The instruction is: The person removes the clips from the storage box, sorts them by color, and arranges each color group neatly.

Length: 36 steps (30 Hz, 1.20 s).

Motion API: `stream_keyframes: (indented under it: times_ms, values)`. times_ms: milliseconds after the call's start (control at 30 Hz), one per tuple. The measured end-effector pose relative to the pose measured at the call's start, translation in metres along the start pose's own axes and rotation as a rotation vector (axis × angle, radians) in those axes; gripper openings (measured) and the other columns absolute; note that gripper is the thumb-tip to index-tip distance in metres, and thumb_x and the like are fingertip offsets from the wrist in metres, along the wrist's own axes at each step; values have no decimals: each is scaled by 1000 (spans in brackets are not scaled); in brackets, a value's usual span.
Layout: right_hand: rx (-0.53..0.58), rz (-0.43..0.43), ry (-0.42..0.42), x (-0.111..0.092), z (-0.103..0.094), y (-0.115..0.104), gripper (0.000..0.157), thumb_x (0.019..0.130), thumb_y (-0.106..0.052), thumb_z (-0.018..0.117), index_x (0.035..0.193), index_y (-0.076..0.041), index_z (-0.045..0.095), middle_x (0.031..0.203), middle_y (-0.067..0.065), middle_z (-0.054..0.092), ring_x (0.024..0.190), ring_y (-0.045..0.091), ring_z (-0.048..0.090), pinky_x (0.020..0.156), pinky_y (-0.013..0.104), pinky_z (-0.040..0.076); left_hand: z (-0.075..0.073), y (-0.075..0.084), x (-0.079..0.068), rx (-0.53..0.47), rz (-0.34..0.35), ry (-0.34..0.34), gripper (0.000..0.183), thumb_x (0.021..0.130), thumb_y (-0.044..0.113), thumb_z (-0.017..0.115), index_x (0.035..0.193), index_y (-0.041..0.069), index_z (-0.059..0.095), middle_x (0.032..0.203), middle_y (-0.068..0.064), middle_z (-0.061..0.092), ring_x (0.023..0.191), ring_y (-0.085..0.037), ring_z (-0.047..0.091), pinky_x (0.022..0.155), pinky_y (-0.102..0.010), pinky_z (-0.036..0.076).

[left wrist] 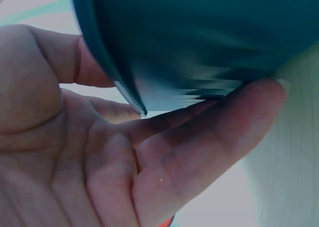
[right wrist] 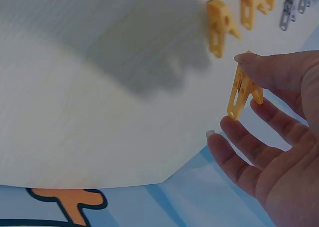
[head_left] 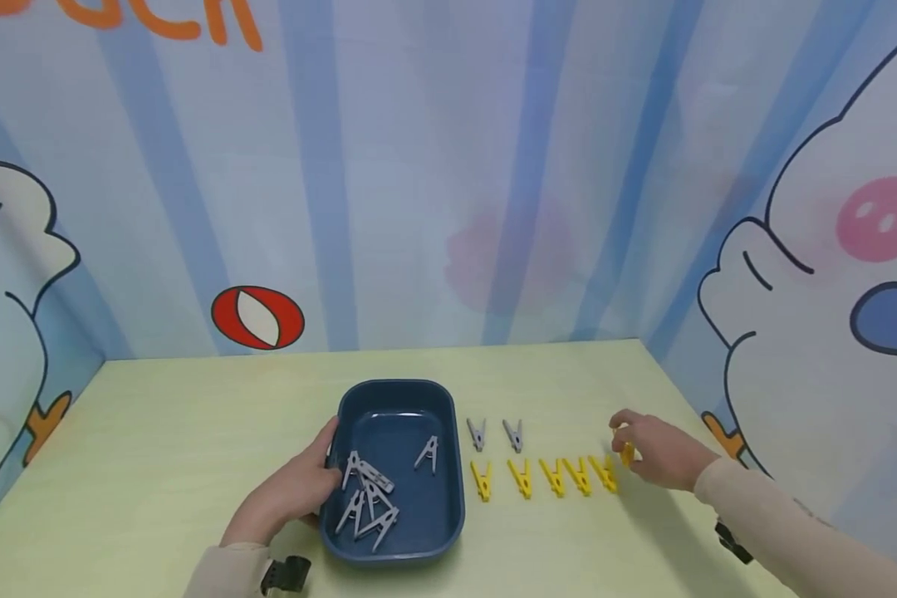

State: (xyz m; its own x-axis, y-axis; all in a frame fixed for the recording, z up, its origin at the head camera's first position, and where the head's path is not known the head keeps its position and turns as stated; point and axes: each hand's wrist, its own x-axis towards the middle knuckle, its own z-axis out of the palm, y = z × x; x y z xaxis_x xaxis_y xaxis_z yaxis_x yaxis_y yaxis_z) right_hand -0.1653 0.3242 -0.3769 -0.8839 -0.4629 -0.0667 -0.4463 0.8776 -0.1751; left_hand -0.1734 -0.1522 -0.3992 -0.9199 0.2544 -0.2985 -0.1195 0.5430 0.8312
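My right hand (head_left: 661, 453) pinches a yellow clothespin (right wrist: 240, 90) above the table's right side, its thumb on one end and fingertips on the other. Several yellow clothespins (head_left: 522, 479) lie in a row to the left of that hand. Behind them are two grey clothespins (head_left: 477, 433). A dark blue tray (head_left: 448, 507) stands left of the rows, with several grey clothespins (head_left: 377, 527) inside, most heaped near its front left and one lying apart. At the tray's left side my left hand (head_left: 291, 490) grips the wall, thumb at the rim and fingers along the outside.
The pale yellow table (head_left: 194, 432) meets a light blue striped backdrop (head_left: 419, 208) at the back and on both sides. Cartoon figures are printed on it. The right hand casts a shadow on the tabletop. Dark bands sit on both wrists.
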Motion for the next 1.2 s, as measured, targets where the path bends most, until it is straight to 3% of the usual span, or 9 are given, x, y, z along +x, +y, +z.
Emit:
stream_keyframes:
  times_ms: [233,467,667,1200]
  values:
    - [-22,10,-42,-7,13,13,19,78,9,73,92,-4,74,120,21,60,98,36,64,82,45,55,0,-1,2,-11,-17,-15,78,93,4,44,160,10,5,155,-31,25,109,-44,57,62,-52,58]
    - [-15,28,-66,-15,22,20,37,79,15,68,111,-4,69,115,11,63,105,35,63,89,49,52,-1,2,2,-24,-14,-14,79,93,4,44,160,12,5,155,-29,26,109,-45,56,62,-52,57]
    - [12,67,-89,-16,25,18,43,82,16,66,122,1,63,123,16,64,114,40,59,95,54,48,0,0,3,-29,-25,-19,79,93,4,45,160,12,4,154,-30,26,112,-46,55,63,-53,57]
    - [-5,59,-84,-9,36,24,36,85,15,63,117,0,65,116,14,67,110,39,61,93,52,49,-1,-2,0,-36,-4,-11,78,93,4,43,160,11,4,157,-28,22,113,-45,53,61,-51,57]
